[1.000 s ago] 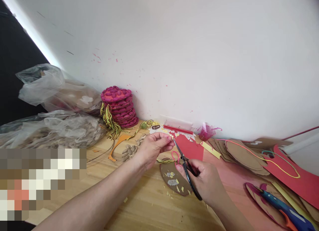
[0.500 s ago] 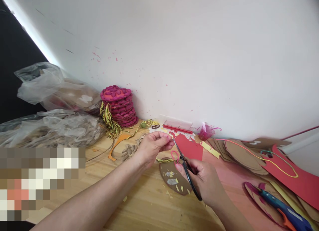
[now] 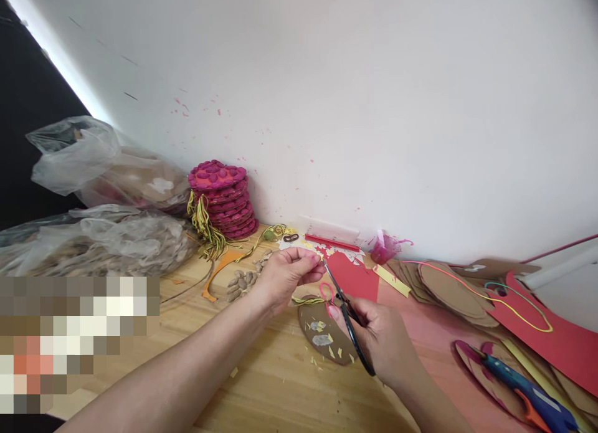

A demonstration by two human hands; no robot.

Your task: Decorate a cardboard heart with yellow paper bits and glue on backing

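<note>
My left hand [image 3: 293, 272] pinches a tiny pale yellow piece between thumb and fingertips; its exact shape is hard to make out. Black-handled scissors [image 3: 350, 327] are gripped in my right hand [image 3: 374, 336], their blades pointing up and left to the left fingertips. A pink loop [image 3: 326, 291] hangs beside the blades, by a bundle of yellow-green strings [image 3: 308, 301]. Below both hands, a brown cardboard oval [image 3: 327, 333] lies on the wooden table [image 3: 243, 389], with yellow scraps and whitish patches on it.
A stack of magenta discs [image 3: 219, 199] stands by the wall, left of pistachio-like shells [image 3: 240, 283]. Plastic bags [image 3: 107, 233] fill the left. At right lie cardboard ovals [image 3: 453, 293], red sheets [image 3: 546, 330] and a blue glue gun [image 3: 518, 383]. A pink-stained cup [image 3: 383, 246] stands behind.
Both hands hold nearly the same pose. The scissors have shifted very slightly left, and the view has moved a little.
</note>
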